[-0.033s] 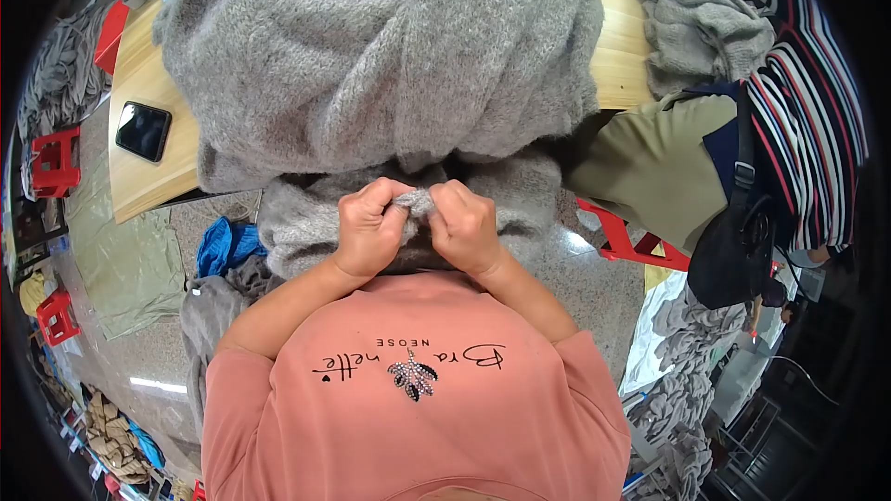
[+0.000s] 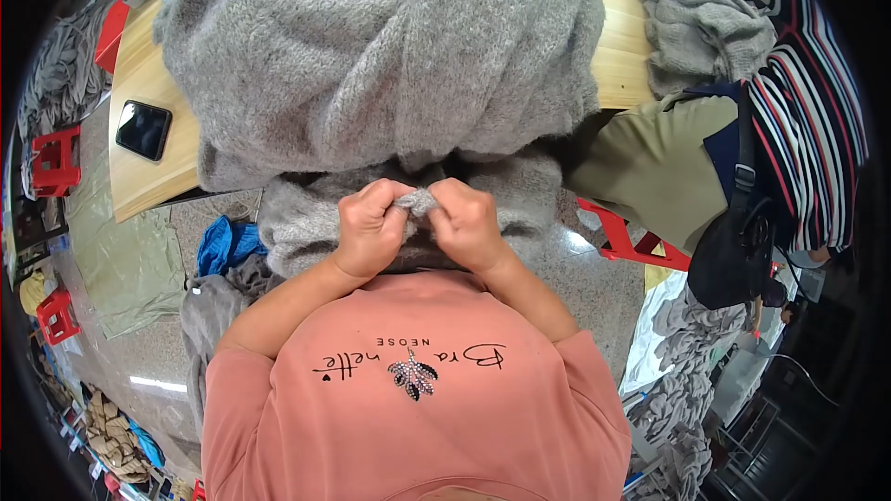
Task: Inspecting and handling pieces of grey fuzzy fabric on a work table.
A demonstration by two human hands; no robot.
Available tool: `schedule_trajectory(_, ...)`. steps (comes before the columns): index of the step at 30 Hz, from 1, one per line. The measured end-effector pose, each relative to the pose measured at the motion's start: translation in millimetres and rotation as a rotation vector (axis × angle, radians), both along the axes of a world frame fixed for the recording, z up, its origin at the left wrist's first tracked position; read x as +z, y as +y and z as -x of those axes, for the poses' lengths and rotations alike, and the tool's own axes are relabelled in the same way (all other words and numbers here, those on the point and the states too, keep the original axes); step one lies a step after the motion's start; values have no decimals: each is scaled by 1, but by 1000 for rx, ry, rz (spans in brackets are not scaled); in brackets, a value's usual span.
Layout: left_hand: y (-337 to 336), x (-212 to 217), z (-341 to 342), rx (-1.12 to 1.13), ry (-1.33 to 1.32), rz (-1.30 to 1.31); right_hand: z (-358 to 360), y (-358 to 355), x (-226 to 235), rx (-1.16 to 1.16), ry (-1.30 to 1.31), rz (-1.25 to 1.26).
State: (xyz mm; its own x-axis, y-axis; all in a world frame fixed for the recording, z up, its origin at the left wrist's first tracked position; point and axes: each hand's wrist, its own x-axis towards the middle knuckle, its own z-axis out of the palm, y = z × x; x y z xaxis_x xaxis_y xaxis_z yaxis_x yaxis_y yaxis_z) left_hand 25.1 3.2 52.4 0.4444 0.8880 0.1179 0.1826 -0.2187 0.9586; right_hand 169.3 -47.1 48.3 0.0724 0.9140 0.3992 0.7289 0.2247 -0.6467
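A big heap of fuzzy grey knit fabric (image 2: 371, 56) covers the middle of the wooden table and hangs over its near edge onto my lap. Just in front of my chest, my left hand (image 2: 371, 227) is closed in a pinch on a small bunched edge of the grey knit fabric. Close beside it, my right hand (image 2: 467, 225) pinches the same edge between thumb and fingers. A short gathered strip of the knit shows between the two hands. The fingertips are partly hidden by the folds.
A black phone (image 2: 143, 131) lies on the left of the wooden table (image 2: 139, 187). At the right sits a person in a striped top (image 2: 807, 130), near a red stool (image 2: 622, 239) and more grey knit (image 2: 701, 28). Blue cloth (image 2: 228, 246) lies on the floor at left.
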Motion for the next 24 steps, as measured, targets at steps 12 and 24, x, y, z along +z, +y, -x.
schedule_trajectory(12,4,1,1,-94,25,-657,6,7,6,-47,263,96)
schedule_trajectory(24,12,10,-3,-131,-5,56,-1,2,8,-46,201,-32)
